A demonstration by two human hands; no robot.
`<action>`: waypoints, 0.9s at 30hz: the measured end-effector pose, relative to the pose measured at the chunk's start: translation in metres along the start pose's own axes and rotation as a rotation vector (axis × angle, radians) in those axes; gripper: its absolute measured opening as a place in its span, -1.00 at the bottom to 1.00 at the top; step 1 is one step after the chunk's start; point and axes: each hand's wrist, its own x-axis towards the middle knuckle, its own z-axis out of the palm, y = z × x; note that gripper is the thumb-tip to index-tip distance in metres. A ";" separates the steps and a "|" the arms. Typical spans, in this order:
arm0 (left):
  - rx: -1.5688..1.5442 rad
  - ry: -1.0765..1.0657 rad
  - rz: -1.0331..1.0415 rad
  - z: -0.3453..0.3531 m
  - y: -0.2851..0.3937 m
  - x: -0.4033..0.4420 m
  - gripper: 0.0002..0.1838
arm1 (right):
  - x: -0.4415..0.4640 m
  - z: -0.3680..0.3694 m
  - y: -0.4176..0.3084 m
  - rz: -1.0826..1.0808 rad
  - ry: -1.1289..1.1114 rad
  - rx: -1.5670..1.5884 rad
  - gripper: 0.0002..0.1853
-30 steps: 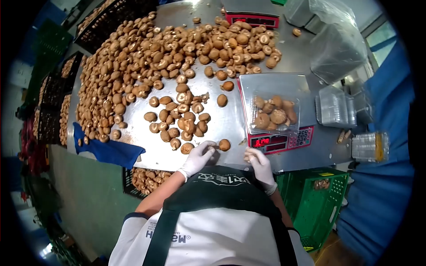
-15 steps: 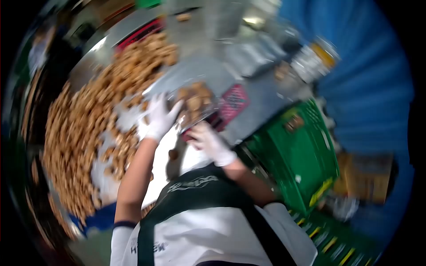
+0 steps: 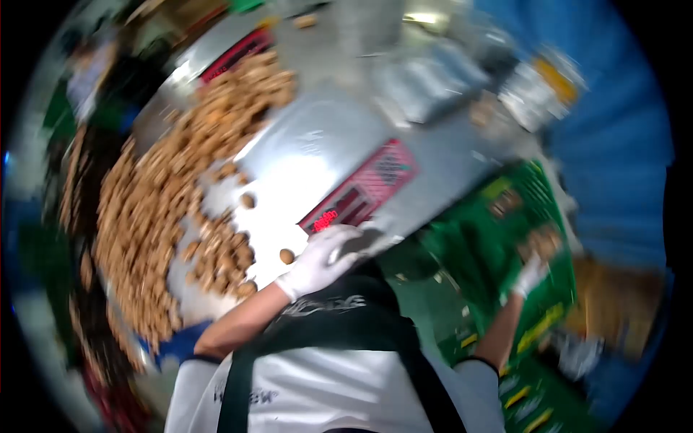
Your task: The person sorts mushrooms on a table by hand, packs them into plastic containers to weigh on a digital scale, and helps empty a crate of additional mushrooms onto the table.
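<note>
My left hand (image 3: 323,263), in a white glove, lies at the near edge of a metal weighing scale (image 3: 289,148), just below its pink display panel (image 3: 367,184). Its fingers are apart and curved, with nothing in them. Far to the right, my right hand (image 3: 532,276), also gloved, reaches into a green crate (image 3: 469,249). Its fingers are on a clear bag of brown pieces (image 3: 543,244), blurred by motion. One loose brown rounded piece (image 3: 286,256) rests beside my left wrist.
A large heap of brown rounded pieces (image 3: 151,216) covers the left of the metal table. Clear plastic bags (image 3: 429,79) lie at the back, near a jar with a yellow band (image 3: 556,79). A cardboard box (image 3: 621,303) stands right of the crate. Another scale panel (image 3: 234,54) shows behind the heap.
The filled bag has left the scale plate. My right hand has swung right with a bag into the crate. My left hand has come down from the plate to the scale's near edge.
</note>
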 end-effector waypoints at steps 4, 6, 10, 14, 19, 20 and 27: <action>0.110 -0.013 -0.338 -0.008 -0.022 -0.063 -0.64 | 0.043 0.001 0.183 0.012 -0.231 -0.349 -0.24; 0.121 -0.003 -0.515 -0.015 -0.022 -0.088 -0.64 | 0.054 0.043 0.131 0.134 -0.279 -0.516 -0.25; -0.066 0.282 -0.735 0.006 -0.037 -0.142 -0.64 | 0.092 0.148 0.046 -0.069 -0.144 -0.749 -0.33; -0.203 0.578 -0.757 0.013 -0.032 -0.158 -0.65 | 0.061 0.269 -0.173 -0.817 -0.186 -0.240 -0.50; -0.256 0.780 -0.801 0.006 -0.023 -0.188 -0.63 | 0.011 0.391 -0.236 -0.980 -0.723 -0.502 -0.58; -0.274 0.835 -0.809 0.008 -0.023 -0.197 -0.63 | 0.005 0.403 -0.233 -0.964 -0.745 -0.603 -0.58; -0.426 1.063 -0.938 0.013 -0.038 -0.246 -0.65 | 0.084 0.427 -0.215 -0.774 -0.792 -0.636 -0.56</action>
